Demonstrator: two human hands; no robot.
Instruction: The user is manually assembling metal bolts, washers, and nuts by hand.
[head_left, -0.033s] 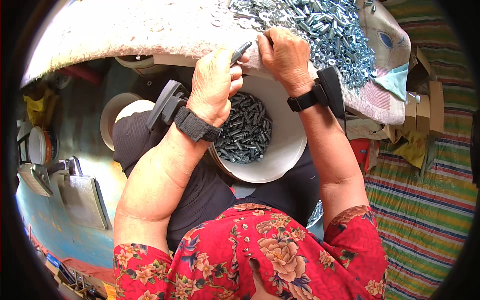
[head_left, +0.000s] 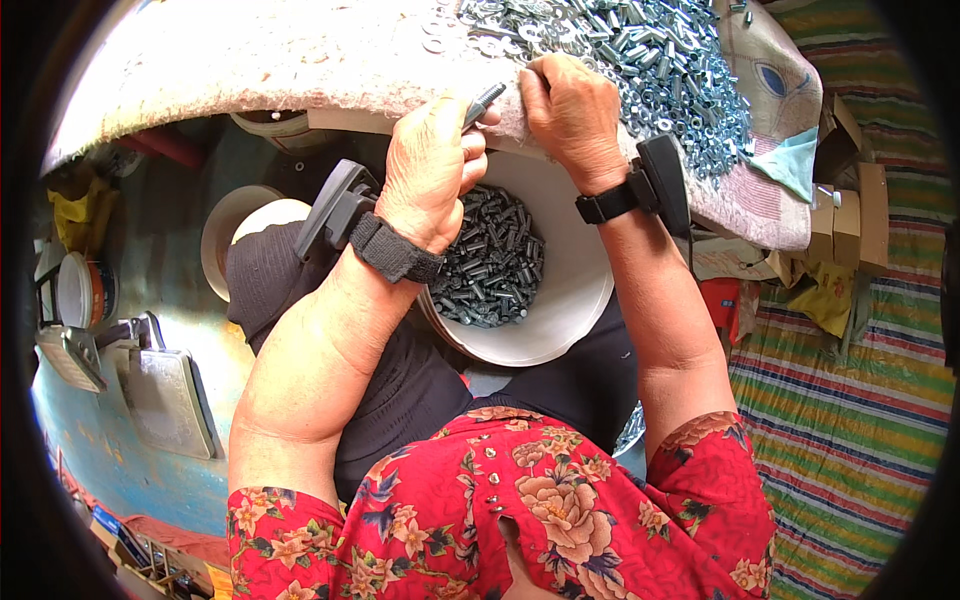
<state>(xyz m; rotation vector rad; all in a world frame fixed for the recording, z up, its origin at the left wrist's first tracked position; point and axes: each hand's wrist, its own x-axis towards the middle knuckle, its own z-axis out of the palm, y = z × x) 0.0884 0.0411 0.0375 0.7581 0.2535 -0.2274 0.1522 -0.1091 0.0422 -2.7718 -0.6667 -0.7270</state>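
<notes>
My left hand [head_left: 430, 165] is closed around a dark threaded bolt [head_left: 487, 101], whose end sticks out past the thumb, tilted up to the right. Just right of it, my right hand [head_left: 577, 115] has its thumb and forefinger pressed together at the table's front edge. Whatever they pinch, if anything, is hidden. The fingertips stay a short gap from the bolt. Beyond the right hand lie loose flat washers [head_left: 490, 42], shiny metal sleeves [head_left: 655, 45] and small nuts [head_left: 706, 122]. Under both hands, a white bucket [head_left: 575, 290] holds many dark bolt-like pieces [head_left: 495, 262].
A pale, fuzzy cloth [head_left: 300, 65] covers the tabletop and hangs over its edge. The bucket stands between my legs. Cardboard boxes [head_left: 850, 215] sit at the right, beside a striped sheet [head_left: 850, 400]. Another pale bucket [head_left: 225, 235] is at the left, near a flat grey panel [head_left: 170, 400].
My right hand has shifted very slightly to the right. The left hand keeps its hold on the bolt, almost unmoved.
</notes>
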